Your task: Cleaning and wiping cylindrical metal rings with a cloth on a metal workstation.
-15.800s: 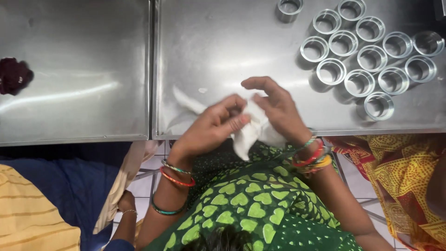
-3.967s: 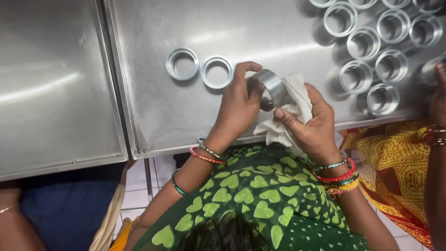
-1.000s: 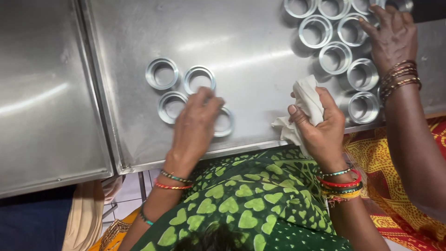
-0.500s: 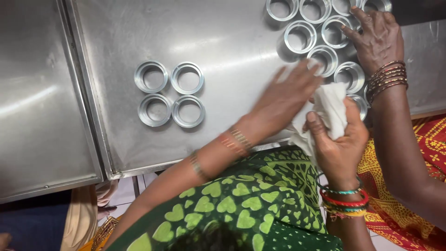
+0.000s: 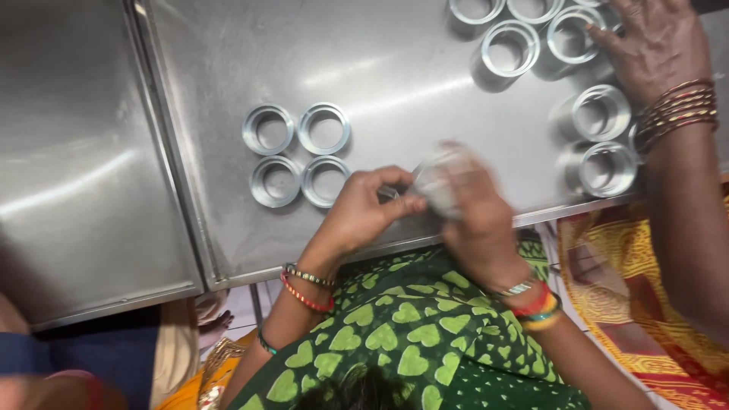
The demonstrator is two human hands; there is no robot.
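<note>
1. Cup (image 5: pixel 439 178): a small round metal cup sits between the two hands, just above the near edge of the table (image 5: pixel 395 68). It is blurred by motion, so whether a cloth is wrapped round it cannot be told.
2. Left hand (image 5: pixel 363 212): its fingers (image 5: pixel 395 203) are curled and pinched toward the cup's left side, touching it or something thin against it. Judging by that, a firm hold on the rim here should keep the cup from spinning loose.
3. Right hand (image 5: pixel 474 220): its fingers are closed over the cup from the right and cover much of it. Turning the cup steadily inside this grasp, rather than in jerks, looks like the sound way to work all round it.
4. Keep both hands low and over the table, so a slip drops the cup onto steel and not off the near edge.
5. Four cups (image 5: pixel 298 156) stand in a tidy square just left of the left hand, mouths up; the elbow should stay clear of them.
6. More cups (image 5: pixel 600 137) stand to the upper right, where another person's hand (image 5: pixel 657 45), with bangles at the wrist, rests among them. Leave that side to them.
</note>
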